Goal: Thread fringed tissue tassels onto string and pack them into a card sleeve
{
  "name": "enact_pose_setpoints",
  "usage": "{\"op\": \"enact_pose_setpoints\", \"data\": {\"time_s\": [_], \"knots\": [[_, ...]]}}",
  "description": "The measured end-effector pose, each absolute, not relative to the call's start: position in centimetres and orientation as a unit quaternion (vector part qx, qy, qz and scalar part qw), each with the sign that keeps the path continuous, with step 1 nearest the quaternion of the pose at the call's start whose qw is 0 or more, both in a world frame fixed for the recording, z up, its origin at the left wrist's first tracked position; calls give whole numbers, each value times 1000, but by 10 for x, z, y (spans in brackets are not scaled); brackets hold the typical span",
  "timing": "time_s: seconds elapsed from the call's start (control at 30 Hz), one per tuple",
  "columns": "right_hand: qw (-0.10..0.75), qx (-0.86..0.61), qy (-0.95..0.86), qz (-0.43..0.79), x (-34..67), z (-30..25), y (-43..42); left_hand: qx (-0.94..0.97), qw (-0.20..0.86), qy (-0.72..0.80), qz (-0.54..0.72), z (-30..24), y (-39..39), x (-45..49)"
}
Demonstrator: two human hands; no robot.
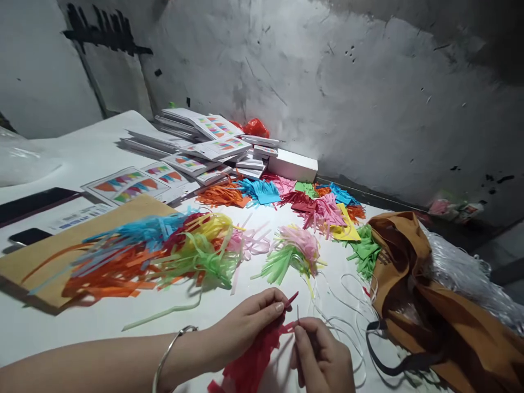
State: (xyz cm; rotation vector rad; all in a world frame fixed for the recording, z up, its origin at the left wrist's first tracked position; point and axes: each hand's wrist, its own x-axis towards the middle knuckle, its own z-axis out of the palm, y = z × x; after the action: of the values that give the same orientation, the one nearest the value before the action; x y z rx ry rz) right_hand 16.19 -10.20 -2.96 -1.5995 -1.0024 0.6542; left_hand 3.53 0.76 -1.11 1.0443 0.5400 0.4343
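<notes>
My left hand [248, 322], with a silver bangle on its wrist, pinches the top of a red fringed paper tassel [254, 360] that hangs down toward me. Just to its right, my right hand [321, 357] is closed on a thin needle [298, 314] that points up beside the tassel's tip. Thin white thread [347, 305] loops across the white table [82, 158] right of both hands.
A brown board [36, 256] at left carries a pile of coloured paper fringes [164, 248]. More fringe bundles [311, 207] lie behind, with stacks of printed cards [204, 144] and a white box [292, 164]. A brown cloth bag [429, 295] sits right. Two phones [28, 204] lie far left.
</notes>
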Motion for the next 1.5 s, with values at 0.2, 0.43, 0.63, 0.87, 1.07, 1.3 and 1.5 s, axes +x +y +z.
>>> {"op": "enact_pose_setpoints", "data": {"time_s": [0.2, 0.43, 0.63, 0.87, 1.07, 1.3, 1.5], "knots": [[541, -673, -421, 278, 159, -31, -97, 526, 790, 234, 210, -14, 2, 35], [535, -669, -408, 316, 158, -32, -97, 567, 759, 237, 215, -27, 7, 32], [527, -677, -404, 316, 157, -32, -97, 632, 703, 245, 218, -28, 9, 30], [522, -685, -404, 307, 156, -30, -97, 661, 676, 243, 220, -27, 9, 29], [523, -685, -404, 307, 155, -30, -98, 660, 678, 246, 210, -26, 8, 27], [511, -686, -419, 305, 157, -34, -98, 689, 646, 242, 224, -32, 8, 26], [479, -695, -475, 250, 162, -35, -99, 832, 432, 226, 264, -32, 11, 20]]}}
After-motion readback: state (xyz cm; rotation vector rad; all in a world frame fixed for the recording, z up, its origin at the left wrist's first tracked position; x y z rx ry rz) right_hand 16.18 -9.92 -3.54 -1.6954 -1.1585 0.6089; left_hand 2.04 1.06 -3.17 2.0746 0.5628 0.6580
